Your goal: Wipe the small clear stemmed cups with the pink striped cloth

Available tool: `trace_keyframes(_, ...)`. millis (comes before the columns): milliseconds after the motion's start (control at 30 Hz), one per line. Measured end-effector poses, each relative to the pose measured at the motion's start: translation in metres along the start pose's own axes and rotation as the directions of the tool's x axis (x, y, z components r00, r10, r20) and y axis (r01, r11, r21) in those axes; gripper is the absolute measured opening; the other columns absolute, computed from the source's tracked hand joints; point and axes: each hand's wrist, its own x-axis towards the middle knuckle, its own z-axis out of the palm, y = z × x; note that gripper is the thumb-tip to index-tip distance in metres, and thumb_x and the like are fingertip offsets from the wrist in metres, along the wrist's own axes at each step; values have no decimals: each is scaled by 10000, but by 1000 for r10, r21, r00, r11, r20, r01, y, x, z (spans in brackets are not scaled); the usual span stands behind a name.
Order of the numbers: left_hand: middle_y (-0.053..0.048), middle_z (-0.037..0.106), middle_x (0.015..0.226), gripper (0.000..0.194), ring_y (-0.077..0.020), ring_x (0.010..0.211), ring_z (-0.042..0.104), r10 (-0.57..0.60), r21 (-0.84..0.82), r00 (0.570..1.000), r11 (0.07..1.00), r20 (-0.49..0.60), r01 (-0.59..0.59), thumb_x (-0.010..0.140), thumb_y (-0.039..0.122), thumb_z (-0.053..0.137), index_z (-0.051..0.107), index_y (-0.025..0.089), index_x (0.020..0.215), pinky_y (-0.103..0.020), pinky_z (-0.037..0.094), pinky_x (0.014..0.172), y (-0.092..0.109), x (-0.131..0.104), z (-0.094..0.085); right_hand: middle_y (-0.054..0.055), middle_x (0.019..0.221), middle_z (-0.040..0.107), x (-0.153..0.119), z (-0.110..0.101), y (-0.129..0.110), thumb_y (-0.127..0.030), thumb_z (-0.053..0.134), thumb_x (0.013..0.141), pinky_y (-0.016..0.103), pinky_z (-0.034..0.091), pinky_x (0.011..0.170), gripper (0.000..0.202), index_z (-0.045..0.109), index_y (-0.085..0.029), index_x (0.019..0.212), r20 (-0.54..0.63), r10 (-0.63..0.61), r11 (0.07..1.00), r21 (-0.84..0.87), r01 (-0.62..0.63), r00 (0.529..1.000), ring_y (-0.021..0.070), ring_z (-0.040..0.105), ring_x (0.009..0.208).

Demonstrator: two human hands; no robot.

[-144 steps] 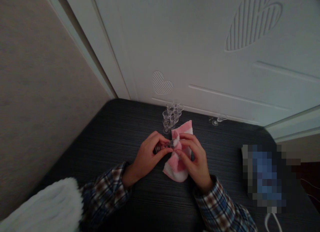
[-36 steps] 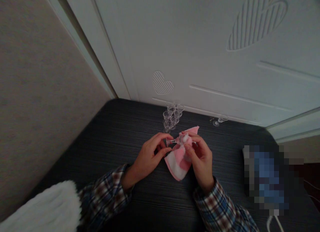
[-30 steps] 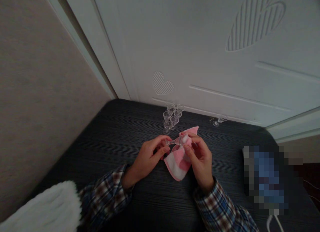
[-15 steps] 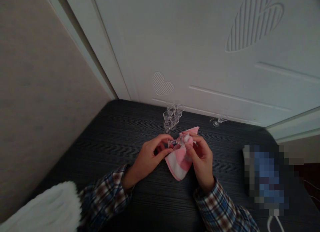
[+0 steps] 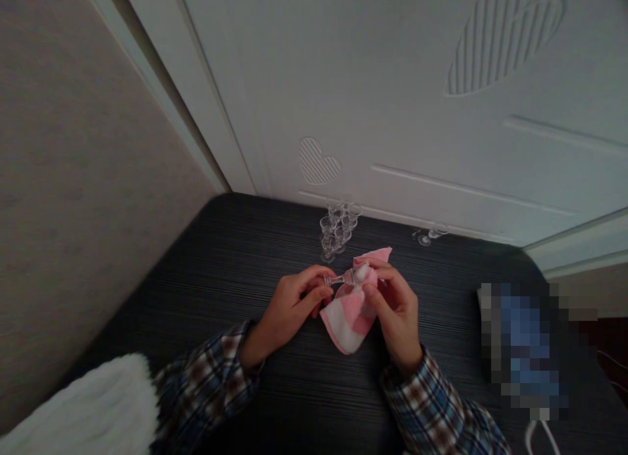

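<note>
A small clear stemmed glass [image 5: 347,276] lies sideways between my hands, above the dark table. The fingers of my left hand [image 5: 298,301] pinch it by its foot. My right hand [image 5: 396,304] grips a pink and white cloth [image 5: 350,319] bunched over the bowl end, so the glass's rim is hidden. The cloth's lower corner hangs down between the hands. Just beyond them, a cluster of several similar stemmed glasses [image 5: 338,227] stands upright and close together.
Another stemmed glass [image 5: 432,234] is near the back edge, right of the cluster. A pixelated blue object [image 5: 524,344] with a white cord lies at the right. White panels with heart reliefs [image 5: 318,161] rise behind the dark table [image 5: 210,259]. White fluffy fabric [image 5: 93,409] shows at lower left.
My left fingers have closed in on the glass's foot, and the glass has shifted slightly left. The cloth's hanging corner has moved a little left. My right hand stays nearly in place.
</note>
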Motion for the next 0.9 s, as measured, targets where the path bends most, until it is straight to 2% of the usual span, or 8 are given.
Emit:
trace_keyframes(133, 38, 539, 595, 205, -66, 470, 471, -16, 1, 1000, 1000, 10, 16, 832, 322, 476, 577, 158, 901, -176, 381, 470, 1, 1, 0, 64, 1107, 577, 0, 0, -1, -235, 533, 818, 413, 400, 914, 64, 583, -215, 853, -3, 4, 1000, -8, -4, 1000, 223, 530, 1057)
trace_keyframes(433, 35, 559, 606, 200, -61, 462, 475, 3, -11, 1000, 1000, -19, -3, 820, 315, 495, 561, 162, 930, -169, 383, 466, 2, 1, 2, 64, 1197, 537, 1, -1, -3, -227, 505, 835, 451, 360, 966, 111, 590, -226, 907, 17, 14, 998, -58, -13, 1000, 235, 476, 1138)
trace_keyframes(633, 26, 596, 663, 205, -63, 472, 489, 16, 14, 1000, 1000, -9, -16, 820, 307, 501, 531, 171, 971, -182, 395, 491, 2, 1, 2, 53, 1175, 541, 3, 0, -1, -238, 492, 843, 439, 340, 987, 128, 587, -230, 927, 27, 21, 997, -77, -19, 999, 221, 470, 1140)
trace_keyframes(767, 27, 592, 667, 199, -64, 480, 489, 18, 33, 1000, 999, 10, -18, 821, 306, 504, 536, 177, 969, -183, 397, 500, 4, 1, 2, 53, 1172, 532, 2, 1, 3, -201, 566, 793, 430, 343, 988, 202, 567, -236, 993, 37, 60, 994, -91, -56, 998, 216, 482, 1120)
trace_keyframes(900, 18, 591, 655, 208, -68, 486, 487, 15, 9, 1000, 1000, 1, -15, 838, 295, 469, 532, 168, 991, -179, 392, 489, 3, 1, 2, 44, 1148, 555, 4, -2, 1, -166, 538, 804, 420, 341, 988, 211, 593, -243, 992, 38, 20, 992, -125, -15, 999, 207, 482, 1117)
